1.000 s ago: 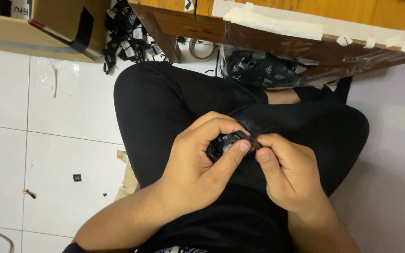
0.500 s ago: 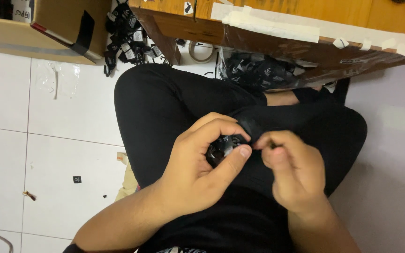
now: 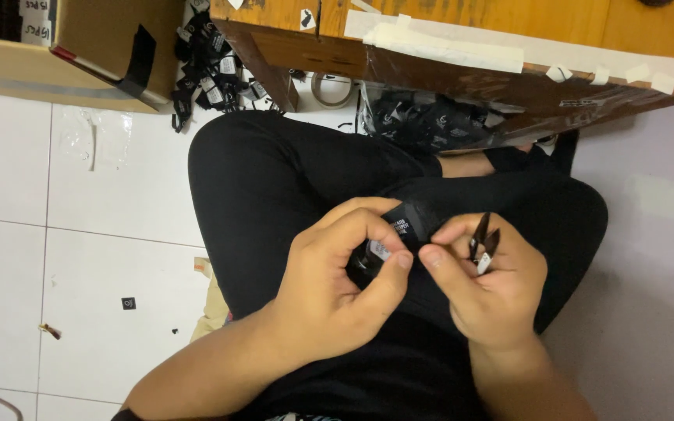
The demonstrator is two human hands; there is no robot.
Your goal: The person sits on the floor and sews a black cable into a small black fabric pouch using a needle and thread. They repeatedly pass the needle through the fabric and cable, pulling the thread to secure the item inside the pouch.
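Note:
My left hand (image 3: 337, 288) curls around a small black fabric piece with a white label (image 3: 388, 242), held over my lap. My right hand (image 3: 481, 288) sits just to its right, thumb and forefinger pinching at the edge of that black piece. The right hand also holds a small black thread snipper (image 3: 484, 243), its blades pointing up and away from me. Both hands rest above my crossed legs in black trousers (image 3: 274, 179).
A low wooden table (image 3: 462, 39) with white tape strips stands in front of me, a heap of black tagged pieces (image 3: 423, 125) beneath it. A cardboard box (image 3: 72, 47) sits at the upper left, more black pieces (image 3: 212, 62) and a tape roll (image 3: 331, 87) beside it. White tiled floor (image 3: 79, 249).
My right hand has shifted slightly right and turned, so the snipper now shows clearly. The left hand keeps its grip on the black piece.

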